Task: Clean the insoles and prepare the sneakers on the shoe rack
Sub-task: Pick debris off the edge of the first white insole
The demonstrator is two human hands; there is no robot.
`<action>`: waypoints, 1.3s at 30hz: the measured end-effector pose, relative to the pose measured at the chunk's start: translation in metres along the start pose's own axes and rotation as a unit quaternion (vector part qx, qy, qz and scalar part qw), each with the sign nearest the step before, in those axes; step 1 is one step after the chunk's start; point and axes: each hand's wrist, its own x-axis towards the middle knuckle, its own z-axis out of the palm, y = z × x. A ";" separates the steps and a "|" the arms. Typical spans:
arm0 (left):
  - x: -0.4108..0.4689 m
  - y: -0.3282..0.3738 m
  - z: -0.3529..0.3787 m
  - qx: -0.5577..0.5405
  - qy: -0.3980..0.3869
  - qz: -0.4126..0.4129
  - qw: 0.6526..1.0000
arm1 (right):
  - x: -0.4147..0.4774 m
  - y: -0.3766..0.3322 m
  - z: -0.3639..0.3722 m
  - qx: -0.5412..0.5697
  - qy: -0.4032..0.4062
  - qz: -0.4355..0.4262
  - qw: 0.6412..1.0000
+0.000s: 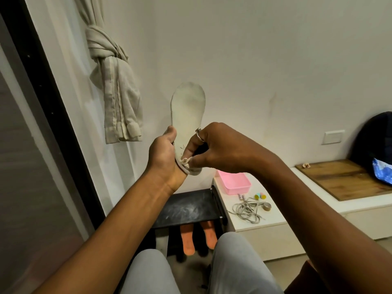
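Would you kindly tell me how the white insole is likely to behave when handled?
Probably fairly stiff: the insole stands upright without drooping, though the left hand grips only its heel end. Likely light, as it looks thin. It probably withstands rubbing: the right hand pinches a cloth scrap against its heel.

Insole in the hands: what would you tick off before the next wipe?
1. Left hand grip round the insole, held upright: ok.
2. Right hand pinches a small wad at the heel end: ok.
3. Heel area clean: dark specks show, not ok.
4. Insole's far face: hidden, cannot tell.
5. Shoe rack top clean: pale smears, not ok.
6. Laces threaded: lying loose on the white cabinet, not ok.
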 end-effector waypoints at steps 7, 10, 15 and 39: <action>-0.001 0.003 0.000 -0.036 -0.020 0.022 0.999 | 0.013 0.003 0.028 -0.131 0.152 -0.008 0.980; 0.000 0.004 -0.001 -0.044 -0.028 0.024 0.998 | 0.010 -0.002 0.025 -0.100 0.111 0.025 0.989; -0.002 0.001 0.002 -0.046 -0.038 0.019 0.998 | 0.001 0.002 0.001 0.003 -0.005 0.083 0.997; 0.000 0.002 0.001 -0.011 -0.040 0.027 0.999 | 0.006 -0.006 0.016 0.055 0.100 0.067 0.991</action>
